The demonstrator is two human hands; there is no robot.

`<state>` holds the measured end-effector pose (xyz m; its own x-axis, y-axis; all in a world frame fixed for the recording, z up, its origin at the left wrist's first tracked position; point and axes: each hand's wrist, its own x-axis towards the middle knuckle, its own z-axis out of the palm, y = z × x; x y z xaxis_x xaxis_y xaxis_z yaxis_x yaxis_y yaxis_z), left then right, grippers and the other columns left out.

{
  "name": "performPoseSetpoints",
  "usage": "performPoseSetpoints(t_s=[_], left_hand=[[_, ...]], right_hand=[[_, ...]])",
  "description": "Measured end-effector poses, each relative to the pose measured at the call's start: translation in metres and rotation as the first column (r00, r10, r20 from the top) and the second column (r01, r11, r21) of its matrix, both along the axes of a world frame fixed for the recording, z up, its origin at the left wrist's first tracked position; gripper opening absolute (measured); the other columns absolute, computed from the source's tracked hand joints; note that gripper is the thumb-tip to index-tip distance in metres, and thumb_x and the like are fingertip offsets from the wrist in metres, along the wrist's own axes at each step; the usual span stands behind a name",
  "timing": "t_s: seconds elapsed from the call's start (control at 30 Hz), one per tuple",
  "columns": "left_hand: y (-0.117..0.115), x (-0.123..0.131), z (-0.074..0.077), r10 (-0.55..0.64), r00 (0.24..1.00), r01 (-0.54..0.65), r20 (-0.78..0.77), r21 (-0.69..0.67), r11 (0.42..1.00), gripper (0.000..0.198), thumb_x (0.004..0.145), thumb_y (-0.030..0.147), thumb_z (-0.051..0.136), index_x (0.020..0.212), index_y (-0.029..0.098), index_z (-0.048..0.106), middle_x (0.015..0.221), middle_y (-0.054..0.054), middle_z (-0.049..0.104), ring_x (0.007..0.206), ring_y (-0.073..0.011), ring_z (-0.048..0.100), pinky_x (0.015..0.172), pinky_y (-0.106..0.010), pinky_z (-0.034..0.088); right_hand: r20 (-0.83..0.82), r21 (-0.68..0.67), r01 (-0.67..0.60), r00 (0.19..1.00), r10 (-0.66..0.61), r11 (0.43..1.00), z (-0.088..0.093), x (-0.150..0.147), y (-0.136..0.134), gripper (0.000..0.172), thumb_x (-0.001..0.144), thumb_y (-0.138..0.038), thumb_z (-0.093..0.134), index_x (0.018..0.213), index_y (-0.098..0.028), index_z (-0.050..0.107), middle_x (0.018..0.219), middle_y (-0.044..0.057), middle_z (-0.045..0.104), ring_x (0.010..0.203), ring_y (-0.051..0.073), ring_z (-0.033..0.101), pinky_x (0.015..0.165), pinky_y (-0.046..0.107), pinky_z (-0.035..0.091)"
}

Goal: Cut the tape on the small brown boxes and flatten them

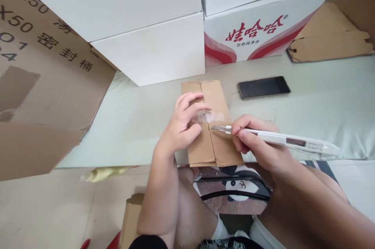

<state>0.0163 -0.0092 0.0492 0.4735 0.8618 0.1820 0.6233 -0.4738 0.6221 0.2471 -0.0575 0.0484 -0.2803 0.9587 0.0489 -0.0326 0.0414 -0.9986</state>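
Beneath spread left hand [180, 124]: cardboard box [224, 147]; right hand [262, 149] pinching utility knife [281, 139].

Two hands: one left hand [184, 126] and one right hand [263, 145]. One utility knife [278, 138]. One slim cardboard box [224, 145], which serves as the clock's centre, bearing one patch of clear tape [216, 116]. One phone [263, 87] at two o'clock.

White cartons [164, 52] number four in view: two towards ten to eleven o'clock, two at one o'clock; one of the four shows three large red characters [254, 29]. One large brown carton [49, 96] at nine, one folded cardboard piece [331, 46] farther out at two. One yellow item [107, 173] at eight, two black bars [234, 193] and one panda face [240, 184] around five.
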Motion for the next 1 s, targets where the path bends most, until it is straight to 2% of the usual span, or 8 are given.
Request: performPoseSetpoints(t_s=[0.23, 0.4, 0.57, 0.73, 0.9, 1.0], left_hand=[[-0.001, 0.003, 0.002, 0.030, 0.999, -0.031, -0.034, -0.029, 0.999, 0.051, 0.074, 0.013, 0.046, 0.115, 0.027, 0.073, 0.153, -0.006, 0.051, 0.149, -0.0320, 0.036, 0.129, -0.061, 0.028], [0.000, 0.004, 0.003, 0.023, 1.000, -0.024, -0.010, -0.030, 0.999, 0.051, 0.074, 0.013, 0.045, 0.115, 0.026, 0.073, 0.151, -0.008, 0.052, 0.149, -0.0307, 0.036, 0.129, -0.059, 0.029], [0.000, 0.004, 0.001, 0.035, 0.999, -0.036, -0.019, -0.020, 0.999, 0.051, 0.074, 0.014, 0.045, 0.114, 0.026, 0.073, 0.152, -0.007, 0.052, 0.149, -0.0318, 0.036, 0.129, -0.061, 0.028], [-0.002, 0.003, 0.000, 0.046, 0.998, -0.047, -0.030, -0.030, 0.998, 0.051, 0.075, 0.014, 0.045, 0.115, 0.027, 0.073, 0.153, -0.006, 0.052, 0.150, -0.0321, 0.035, 0.129, -0.062, 0.028], [-0.003, 0.004, -0.001, 0.048, 0.999, -0.049, -0.022, -0.018, 0.999, 0.052, 0.073, 0.012, 0.045, 0.115, 0.027, 0.073, 0.152, -0.006, 0.052, 0.150, -0.0311, 0.035, 0.130, -0.060, 0.027], [-0.003, 0.004, -0.001, 0.045, 0.999, -0.045, -0.011, -0.011, 0.999, 0.052, 0.074, 0.012, 0.044, 0.115, 0.026, 0.073, 0.151, -0.007, 0.052, 0.150, -0.0306, 0.035, 0.130, -0.059, 0.028]], right_hand=[[0.094, 0.022, 0.046, 0.994, -0.048, 0.999, 0.001, -0.002, -0.002, 0.019, 0.095, -0.035, 0.059, 0.082, -0.023, 0.064, 0.056, -0.004, 0.057, 0.051, 0.011, 0.048, 0.049, 0.024, 0.036], [0.246, 0.196, 0.013, 0.967, -0.062, 0.981, 0.005, -0.003, 0.000, 0.015, 0.092, -0.027, 0.057, 0.079, -0.024, 0.063, 0.056, -0.005, 0.059, 0.048, 0.010, 0.051, 0.049, 0.023, 0.039], [0.376, 0.335, -0.034, 0.921, -0.100, 0.942, 0.008, -0.009, 0.000, 0.012, 0.093, -0.023, 0.056, 0.097, -0.026, 0.067, 0.062, -0.005, 0.064, 0.048, 0.010, 0.053, 0.049, 0.024, 0.037], [0.398, 0.479, -0.048, 0.902, -0.168, 0.876, 0.005, -0.017, -0.001, 0.016, 0.094, -0.020, 0.053, 0.100, -0.025, 0.067, 0.072, -0.001, 0.073, 0.053, 0.011, 0.059, 0.052, 0.023, 0.041], [0.474, 0.474, -0.089, 0.864, -0.168, 0.876, 0.004, -0.020, 0.000, 0.021, 0.097, -0.024, 0.052, 0.108, -0.025, 0.070, 0.087, 0.005, 0.079, 0.063, 0.015, 0.068, 0.059, 0.026, 0.048], [0.488, 0.466, -0.118, 0.861, -0.144, 0.877, 0.006, -0.020, 0.002, 0.024, 0.096, -0.027, 0.054, 0.114, -0.023, 0.069, 0.085, 0.005, 0.078, 0.064, 0.016, 0.068, 0.061, 0.028, 0.048]])
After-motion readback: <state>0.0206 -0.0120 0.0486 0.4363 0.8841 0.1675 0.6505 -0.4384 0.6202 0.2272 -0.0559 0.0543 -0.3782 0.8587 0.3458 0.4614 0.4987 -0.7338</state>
